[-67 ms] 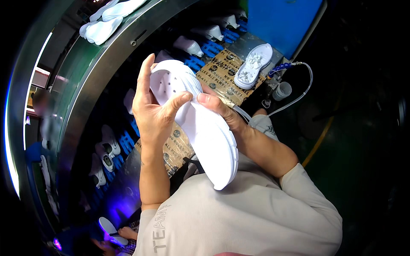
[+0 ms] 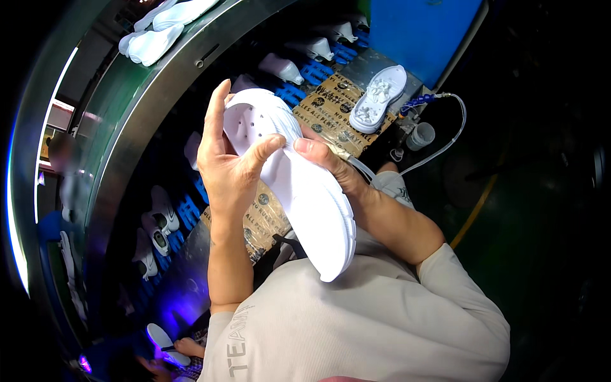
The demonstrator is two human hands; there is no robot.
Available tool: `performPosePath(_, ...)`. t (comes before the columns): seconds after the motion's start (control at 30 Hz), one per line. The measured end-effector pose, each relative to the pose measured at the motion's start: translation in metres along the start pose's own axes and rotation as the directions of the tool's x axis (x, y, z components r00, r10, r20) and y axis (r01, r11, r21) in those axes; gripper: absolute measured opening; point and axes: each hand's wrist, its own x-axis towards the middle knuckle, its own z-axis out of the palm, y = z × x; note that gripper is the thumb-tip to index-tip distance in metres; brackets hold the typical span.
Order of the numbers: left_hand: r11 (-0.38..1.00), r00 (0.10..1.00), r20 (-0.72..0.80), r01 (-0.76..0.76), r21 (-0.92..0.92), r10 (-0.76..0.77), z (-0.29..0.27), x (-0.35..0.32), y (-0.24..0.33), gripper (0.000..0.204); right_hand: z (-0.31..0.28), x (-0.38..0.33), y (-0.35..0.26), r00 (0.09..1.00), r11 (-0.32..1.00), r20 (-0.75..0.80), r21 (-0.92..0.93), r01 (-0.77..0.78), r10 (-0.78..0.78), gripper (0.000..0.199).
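Note:
A white shoe sole (image 2: 310, 219) slants across the middle, one end far from me and the other close to my shirt. Small holes dot its far end, and ridges run along its right edge. My left hand (image 2: 230, 167) grips the left side near the holed end, thumb on top and fingers up along the edge. From the right, my right hand (image 2: 331, 164) clasps the middle, its thumb almost meeting the left thumb. The right fingers are partly hidden beneath the sole. Beyond it, another white sole (image 2: 386, 86) with white pieces on top lies on the bench.
Printed brown paper (image 2: 318, 105) covers part of the metal bench. A clear hose (image 2: 461, 127) loops beside a small cup (image 2: 421, 135). White shoes (image 2: 280, 68) sit on blue racks; more soles (image 2: 153, 44) lie on the green conveyor (image 2: 118, 121). Another person's hand (image 2: 189, 347) is at lower left.

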Motion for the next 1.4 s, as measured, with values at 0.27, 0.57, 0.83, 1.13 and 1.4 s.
performPosePath(0.27, 0.995, 0.988, -0.122, 0.098, -0.011, -0.099, -0.001, -0.003, -0.028, 0.054, -0.002, 0.007, 0.006, 1.000, 1.000, -0.014, 0.028, 0.014, -0.014, 0.091)
performPosePath(0.57, 0.698, 0.828, 0.242, 0.558, -0.449, -0.506, -0.012, -0.080, -0.023, 0.075, -0.008, 0.018, 0.009, 0.940, 0.964, -0.227, 0.017, 0.266, -0.256, 0.085)
performPosePath(0.83, 0.552, 0.720, 0.407, 0.693, -0.464, -0.562, -0.005, -0.121, -0.015, 0.066, -0.034, 0.027, 0.019, 0.909, 0.880, -0.115, -0.326, 0.345, -0.399, 0.096)
performPosePath(1.13, 0.764, 0.806, 0.343, 0.578, -0.286, -0.482, -0.021, -0.113, -0.015, 0.077, -0.072, 0.026, -0.035, 0.794, 0.374, 0.300, -0.758, 0.535, -0.529, 0.105)
performPosePath(1.4, 0.877, 0.865, 0.306, 0.457, -0.152, -0.398, -0.010, -0.117, -0.024, 0.076, -0.085, 0.028, -0.040, 0.803, 0.509, 0.212, -0.677, 0.532, -0.557, 0.066)
